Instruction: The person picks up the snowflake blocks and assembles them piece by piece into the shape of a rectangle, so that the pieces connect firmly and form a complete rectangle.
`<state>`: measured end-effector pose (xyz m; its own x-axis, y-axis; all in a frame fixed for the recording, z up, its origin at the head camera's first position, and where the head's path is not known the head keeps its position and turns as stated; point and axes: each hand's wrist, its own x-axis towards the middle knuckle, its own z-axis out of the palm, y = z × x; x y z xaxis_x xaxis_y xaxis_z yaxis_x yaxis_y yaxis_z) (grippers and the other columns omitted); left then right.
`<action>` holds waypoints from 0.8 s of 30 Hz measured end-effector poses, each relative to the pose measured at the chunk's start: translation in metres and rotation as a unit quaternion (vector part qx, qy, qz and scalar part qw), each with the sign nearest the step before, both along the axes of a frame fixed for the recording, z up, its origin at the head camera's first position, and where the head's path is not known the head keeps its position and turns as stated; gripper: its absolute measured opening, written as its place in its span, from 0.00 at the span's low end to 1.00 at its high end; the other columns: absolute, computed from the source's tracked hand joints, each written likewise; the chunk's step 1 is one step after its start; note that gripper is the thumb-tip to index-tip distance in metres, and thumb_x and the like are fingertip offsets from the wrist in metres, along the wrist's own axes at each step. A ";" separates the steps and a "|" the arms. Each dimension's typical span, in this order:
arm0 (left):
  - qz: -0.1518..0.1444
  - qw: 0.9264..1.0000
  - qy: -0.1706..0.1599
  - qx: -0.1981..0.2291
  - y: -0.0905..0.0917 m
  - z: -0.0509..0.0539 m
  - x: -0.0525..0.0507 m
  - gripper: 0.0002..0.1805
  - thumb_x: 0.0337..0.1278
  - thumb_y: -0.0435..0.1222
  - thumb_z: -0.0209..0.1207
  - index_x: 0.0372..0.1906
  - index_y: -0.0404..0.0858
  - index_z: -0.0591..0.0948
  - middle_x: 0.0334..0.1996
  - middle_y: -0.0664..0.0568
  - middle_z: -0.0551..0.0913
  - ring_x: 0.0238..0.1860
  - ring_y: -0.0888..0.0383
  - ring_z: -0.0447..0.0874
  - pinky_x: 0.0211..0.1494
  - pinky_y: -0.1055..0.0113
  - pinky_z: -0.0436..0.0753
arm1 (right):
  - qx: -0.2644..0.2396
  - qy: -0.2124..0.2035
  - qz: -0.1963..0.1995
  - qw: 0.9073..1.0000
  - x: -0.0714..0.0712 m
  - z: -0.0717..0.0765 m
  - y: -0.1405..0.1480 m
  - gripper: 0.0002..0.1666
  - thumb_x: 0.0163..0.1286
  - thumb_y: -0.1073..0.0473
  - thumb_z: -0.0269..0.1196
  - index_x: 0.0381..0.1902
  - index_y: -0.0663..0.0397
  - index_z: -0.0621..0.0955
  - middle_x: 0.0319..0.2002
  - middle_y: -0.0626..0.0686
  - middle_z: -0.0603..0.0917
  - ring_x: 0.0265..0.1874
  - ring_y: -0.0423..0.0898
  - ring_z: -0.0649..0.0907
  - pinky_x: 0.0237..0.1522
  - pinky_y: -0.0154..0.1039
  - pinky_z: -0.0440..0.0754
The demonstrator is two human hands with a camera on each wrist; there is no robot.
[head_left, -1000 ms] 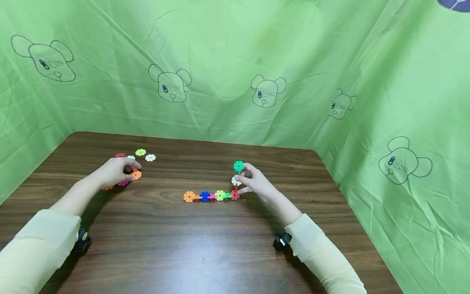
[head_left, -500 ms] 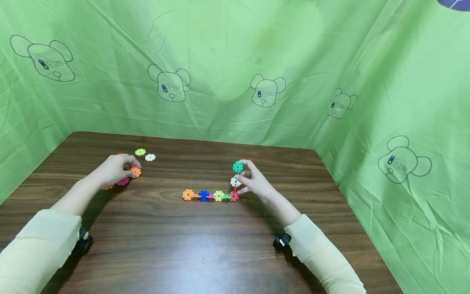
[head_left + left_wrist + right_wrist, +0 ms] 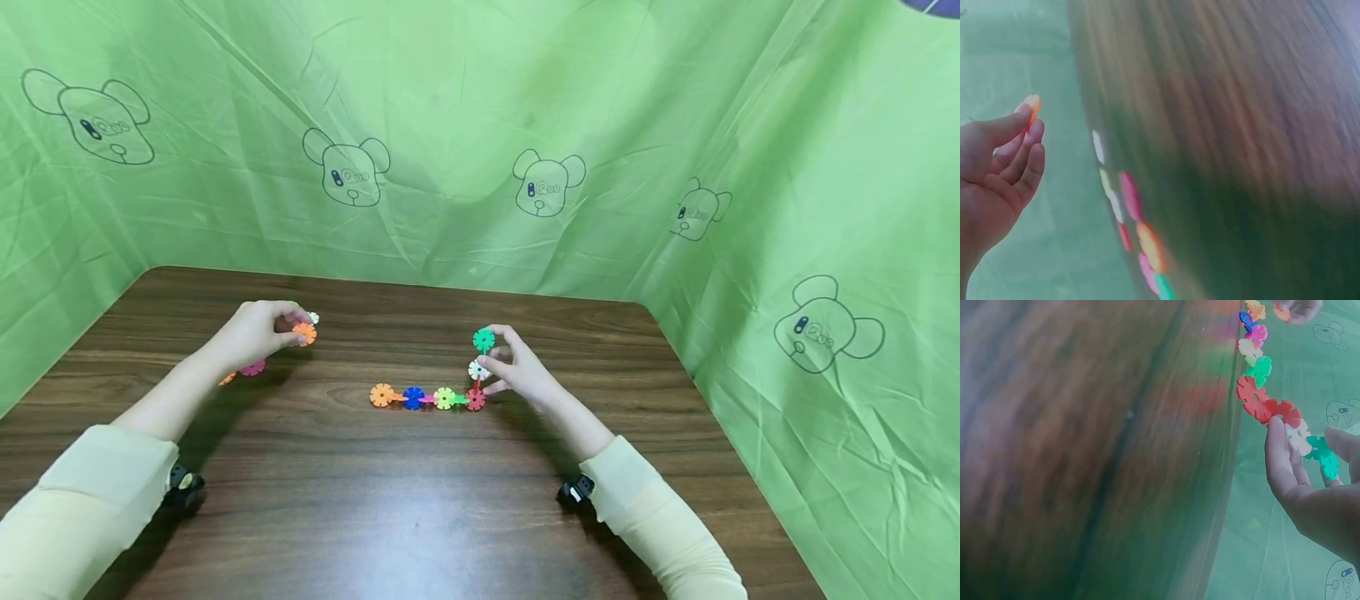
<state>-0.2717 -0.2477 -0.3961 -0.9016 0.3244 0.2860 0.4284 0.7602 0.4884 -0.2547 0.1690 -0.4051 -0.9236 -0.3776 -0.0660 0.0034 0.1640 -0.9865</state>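
L hand (image 3: 257,331) pinches orange notched disc (image 3: 304,334) above worktop (image 3: 420,508), far L; R hand (image 3: 527,375) grips linked-disc chain (image 3: 444,398) nr centre, where uneven squeeze could poss. pop a joint.

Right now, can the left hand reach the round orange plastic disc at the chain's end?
Probably yes: nothing shows between the left hand and the orange end disc, though its fingers pinch another round orange plastic disc.

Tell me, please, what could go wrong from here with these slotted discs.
The left hand pinches an orange disc near its rim, so the disc might slip free. The right hand holds the disc chain at one end, so it could come apart farther along if moved.
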 end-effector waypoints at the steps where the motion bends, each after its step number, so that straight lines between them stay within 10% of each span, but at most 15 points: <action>1: 0.000 1.000 0.006 0.008 0.004 0.003 0.001 0.09 0.49 0.31 0.67 0.38 0.40 0.83 0.28 0.53 0.84 0.29 0.61 0.82 0.32 0.71 0.77 | -0.001 0.001 0.001 1.000 0.000 0.000 -0.001 0.27 0.68 0.66 0.58 0.62 0.46 0.64 0.43 0.59 0.72 0.37 0.51 0.80 0.38 0.60 0.82; 8: 0.010 0.998 0.050 0.038 0.040 0.024 0.014 0.06 0.53 0.34 0.66 0.37 0.41 0.83 0.27 0.54 0.85 0.28 0.59 0.82 0.31 0.69 0.77 | -0.005 0.024 0.006 1.000 0.002 0.000 -0.004 0.26 0.68 0.66 0.59 0.61 0.47 0.65 0.41 0.60 0.74 0.36 0.52 0.81 0.37 0.60 0.82; 24: 0.031 0.991 0.000 0.131 0.115 0.046 0.032 0.07 0.55 0.37 0.65 0.38 0.41 0.84 0.29 0.51 0.86 0.28 0.58 0.82 0.30 0.66 0.79 | 0.043 0.072 0.007 0.996 0.019 0.020 -0.014 0.28 0.65 0.67 0.61 0.60 0.57 0.65 0.46 0.70 0.78 0.39 0.66 0.83 0.39 0.62 0.81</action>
